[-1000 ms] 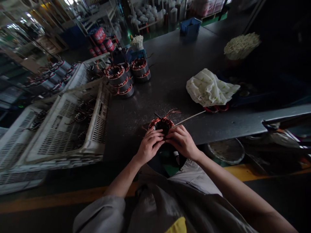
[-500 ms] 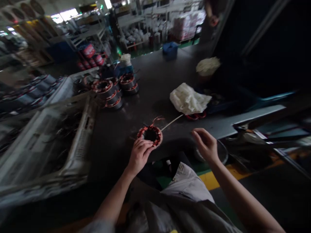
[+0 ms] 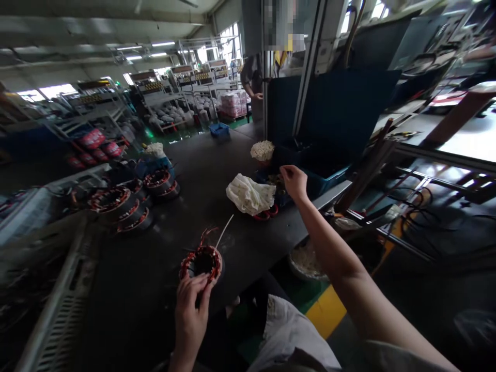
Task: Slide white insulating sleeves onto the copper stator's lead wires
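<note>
A motor stator [image 3: 201,262], a ring with red-brown copper windings, stands on the dark bench top. My left hand [image 3: 191,299] grips its near rim, thumb on the right side. Loose copper wires and a white tube or cord [image 3: 225,230] stick out from its far side. My right hand [image 3: 293,181] is raised to the right of a crumpled white cloth [image 3: 250,194], near some blue bins. Its fingers are curled and pressed together; anything between them is hidden or too small to name. Red loops [image 3: 267,213] show under the cloth's edge.
More stators [image 3: 124,206] are stacked at the left, beside a plastic crate [image 3: 58,310]. A bundle of pale short pieces [image 3: 262,150] and a blue bin [image 3: 329,178] are beyond my right hand. A co-worker [image 3: 253,85] stands past the bench's far end.
My right hand has moved forward, away from my body, towards the blue bins. The view has swung right and up. My left hand still holds the stator.
</note>
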`<state>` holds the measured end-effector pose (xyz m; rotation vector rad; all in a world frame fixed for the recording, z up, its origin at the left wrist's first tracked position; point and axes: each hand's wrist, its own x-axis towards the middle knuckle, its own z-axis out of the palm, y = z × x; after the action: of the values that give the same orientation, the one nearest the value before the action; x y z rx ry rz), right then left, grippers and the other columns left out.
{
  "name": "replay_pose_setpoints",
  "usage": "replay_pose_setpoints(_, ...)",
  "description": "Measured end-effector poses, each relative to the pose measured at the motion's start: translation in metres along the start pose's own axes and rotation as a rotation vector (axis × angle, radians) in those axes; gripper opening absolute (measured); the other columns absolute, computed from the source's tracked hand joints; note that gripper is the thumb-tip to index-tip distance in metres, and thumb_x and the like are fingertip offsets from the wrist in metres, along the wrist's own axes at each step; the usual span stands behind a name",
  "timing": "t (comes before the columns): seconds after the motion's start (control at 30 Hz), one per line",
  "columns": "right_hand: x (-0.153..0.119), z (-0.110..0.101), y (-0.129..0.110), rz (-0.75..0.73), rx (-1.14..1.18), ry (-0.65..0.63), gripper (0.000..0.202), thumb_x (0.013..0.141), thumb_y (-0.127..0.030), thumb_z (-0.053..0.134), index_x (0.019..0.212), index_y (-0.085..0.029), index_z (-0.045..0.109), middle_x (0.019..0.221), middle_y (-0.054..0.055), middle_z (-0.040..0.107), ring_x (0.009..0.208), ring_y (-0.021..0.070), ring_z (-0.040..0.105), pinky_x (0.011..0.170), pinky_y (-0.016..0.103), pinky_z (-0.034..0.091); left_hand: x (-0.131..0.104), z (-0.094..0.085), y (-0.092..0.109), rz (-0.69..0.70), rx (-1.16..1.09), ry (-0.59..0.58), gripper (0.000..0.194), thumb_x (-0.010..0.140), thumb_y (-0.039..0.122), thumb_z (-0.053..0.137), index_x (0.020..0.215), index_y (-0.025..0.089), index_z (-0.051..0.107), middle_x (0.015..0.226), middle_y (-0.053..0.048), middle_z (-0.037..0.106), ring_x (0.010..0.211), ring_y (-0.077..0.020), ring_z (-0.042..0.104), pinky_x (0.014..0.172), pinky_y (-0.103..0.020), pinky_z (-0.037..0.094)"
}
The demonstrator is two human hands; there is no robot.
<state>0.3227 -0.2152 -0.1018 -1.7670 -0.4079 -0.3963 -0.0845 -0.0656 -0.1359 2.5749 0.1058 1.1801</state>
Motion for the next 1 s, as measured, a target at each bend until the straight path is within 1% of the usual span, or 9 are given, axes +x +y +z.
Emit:
replay_pose_setpoints(0.1,0.043,0.033,0.002,0.055,-0.02,-0.025,0.021,0.087,-0.022,0.053,0.096,-0.01,0.067,0.083,0.01,0.069,0.073,0.0213,0.067,0.069,0.029,0.052,-0.002,0.001,0.001,-0.002,-0.001,0.011,0.006,0.1,0.02,0.053,0.103,0.019,0.058,0.1,-0.005,0.066,0.094,-0.0199,0.063,0.102,-0.04,0.042)
replay_pose_setpoints(0.2,0.078,0.06,0.004,0.117,-0.079,0.013,0.025,0.082,-0.014,0.056,0.102,-0.005,0.067,0.095,0.016,0.069,0.089,0.0259,0.067,0.086,0.035,0.051,-0.004,0.001,-0.002,0.005,0.005,0.014,0.007,0.1,0.019,0.053,0.104,0.02,0.059,0.101,-0.004,0.066,0.094,-0.019,0.064,0.104,-0.038,0.041)
replay_pose_setpoints(0.27,0.095,0.073,0.007,0.154,-0.107,0.048,0.031,0.077,-0.012,0.061,0.106,-0.002,0.066,0.105,0.022,0.067,0.102,0.031,0.063,0.095,0.04,0.046,-0.005,0.002,-0.005,0.015,0.023,0.028,0.009,0.1,0.019,0.053,0.106,0.02,0.059,0.101,-0.004,0.066,0.094,-0.0192,0.065,0.103,-0.037,0.042)
replay_pose_setpoints(0.37,0.108,0.083,0.013,0.194,-0.102,0.075,0.029,0.074,-0.01,0.063,0.102,-0.003,0.068,0.105,0.023,0.066,0.104,0.0337,0.062,0.097,0.044,0.045,-0.009,0.002,-0.012,0.029,0.049,0.021,0.011,0.1,0.019,0.053,0.108,0.02,0.059,0.101,-0.004,0.067,0.094,-0.0201,0.065,0.099,-0.038,0.045)
replay_pose_setpoints(0.53,0.106,0.081,0.022,0.16,-0.018,0.134,0.023,0.08,-0.014,0.056,0.097,-0.008,0.069,0.101,0.017,0.069,0.101,0.0298,0.063,0.098,0.042,0.045,-0.013,0.003,-0.016,0.034,0.058,0.02,0.011,0.1,0.017,0.052,0.107,0.021,0.059,0.1,-0.004,0.068,0.094,-0.0194,0.065,0.099,-0.037,0.046)
replay_pose_setpoints(0.7,0.103,0.073,0.024,0.109,0.153,0.172,0.028,0.085,-0.02,0.052,0.105,-0.005,0.063,0.095,0.016,0.068,0.076,0.0221,0.066,0.073,0.034,0.056,-0.008,0.002,-0.011,0.039,0.033,0.045,0.009,0.099,0.016,0.053,0.104,0.019,0.059,0.099,-0.004,0.067,0.095,-0.0174,0.065,0.104,-0.034,0.043)
replay_pose_setpoints(0.8,0.108,0.069,0.022,0.082,0.24,0.165,0.02,0.082,-0.02,0.058,0.096,-0.006,0.064,0.085,0.012,0.068,0.067,0.0192,0.064,0.065,0.032,0.056,-0.007,0.001,-0.008,0.032,0.029,0.027,0.009,0.1,0.016,0.052,0.105,0.018,0.059,0.101,-0.004,0.067,0.097,-0.0157,0.064,0.108,-0.031,0.038)
replay_pose_setpoints(0.9,0.117,0.063,0.014,0.045,0.321,0.154,0.018,0.085,-0.026,0.059,0.089,-0.008,0.062,0.075,0.007,0.066,0.062,0.0149,0.06,0.062,0.028,0.055,-0.007,0.0,-0.007,0.033,0.022,0.033,0.008,0.101,0.016,0.051,0.104,0.017,0.059,0.101,-0.003,0.066,0.098,-0.0144,0.063,0.11,-0.03,0.035)
replay_pose_setpoints(1.0,0.117,0.049,-0.01,-0.067,0.411,0.243,0.022,0.091,-0.031,0.056,0.096,-0.011,0.059,0.084,0.007,0.066,0.068,0.0134,0.063,0.067,0.028,0.056,-0.007,0.0,-0.006,0.033,0.016,0.036,0.008,0.101,0.015,0.051,0.104,0.017,0.058,0.101,-0.003,0.066,0.098,-0.0145,0.063,0.11,-0.031,0.035)
